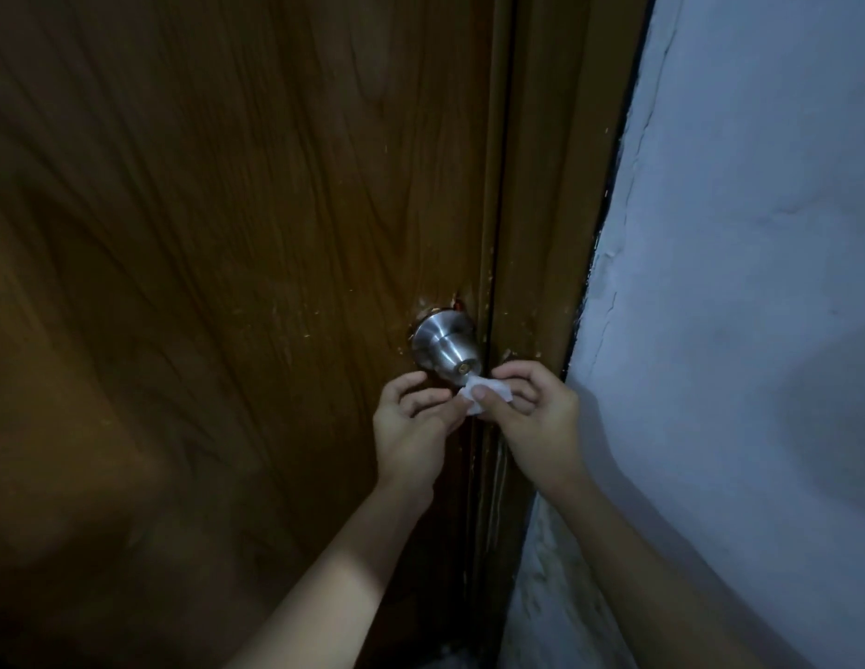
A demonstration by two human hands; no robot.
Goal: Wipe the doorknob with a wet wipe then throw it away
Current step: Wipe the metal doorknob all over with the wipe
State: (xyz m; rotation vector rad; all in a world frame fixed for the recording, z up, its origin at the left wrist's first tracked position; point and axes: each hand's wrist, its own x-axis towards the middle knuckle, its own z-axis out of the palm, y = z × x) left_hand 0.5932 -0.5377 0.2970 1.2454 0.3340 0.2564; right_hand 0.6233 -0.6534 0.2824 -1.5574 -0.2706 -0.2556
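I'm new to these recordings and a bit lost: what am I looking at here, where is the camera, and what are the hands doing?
There is no machine here, only a person's two bare hands. The single picture comes from a camera worn on the head, looking forward and down. Ahead is a brown wooden door with a round metal doorknob, and a pale wall to the right. The right hand pinches a small white wet wipe just below the knob. The left hand is cupped beside it, fingertips at the wipe's edge.

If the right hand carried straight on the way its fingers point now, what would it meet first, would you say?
Most likely the doorknob: the right hand pinches the wet wipe just below its face, the wipe's edge at or near the metal. Depth is unclear, so contact may already exist.
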